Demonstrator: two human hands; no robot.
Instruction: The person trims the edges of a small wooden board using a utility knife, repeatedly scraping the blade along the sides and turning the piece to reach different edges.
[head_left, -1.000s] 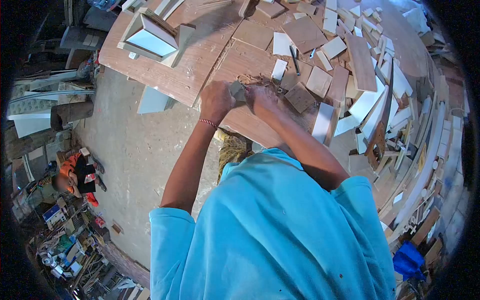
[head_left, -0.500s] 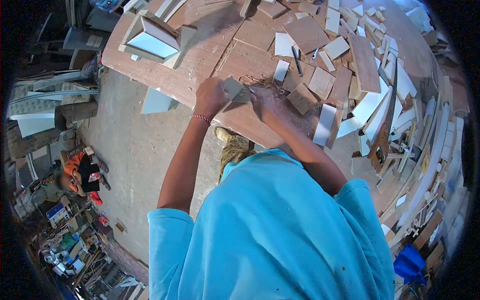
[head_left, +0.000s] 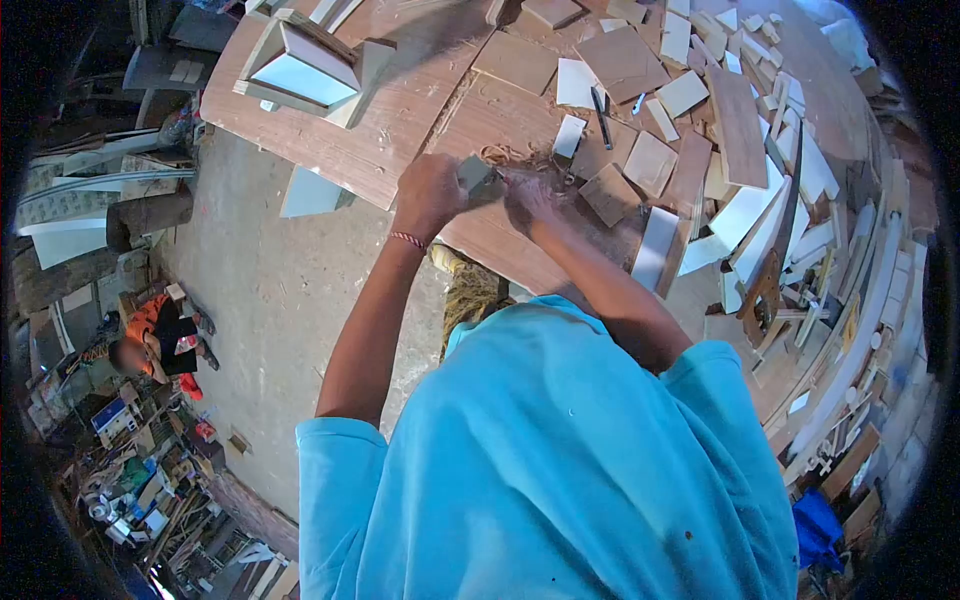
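Over the near edge of the wooden worktable, my left hand (head_left: 430, 192) is closed on a small flat wood piece (head_left: 475, 175) that reaches toward the right. Close against the right end of that piece is my right hand (head_left: 528, 198), its fingers pinched together around something too small to make out. Curly wood shavings (head_left: 515, 155) lie just beyond the hands. A black pen-like tool (head_left: 602, 118) rests on wood pieces farther right, near a small white block (head_left: 568, 136).
The worktable (head_left: 330, 140) bears an angled wooden frame (head_left: 305, 70) at left and many loose offcuts (head_left: 735, 125) at right. A handsaw (head_left: 785, 230) lies among the offcuts. Another person (head_left: 160, 340) sits low at far left. A blue bag (head_left: 818, 530) is at lower right.
The wood piece has turned slightly and shows less of its face between my hands. My left hand has shifted a little to the right. The view has moved slightly.
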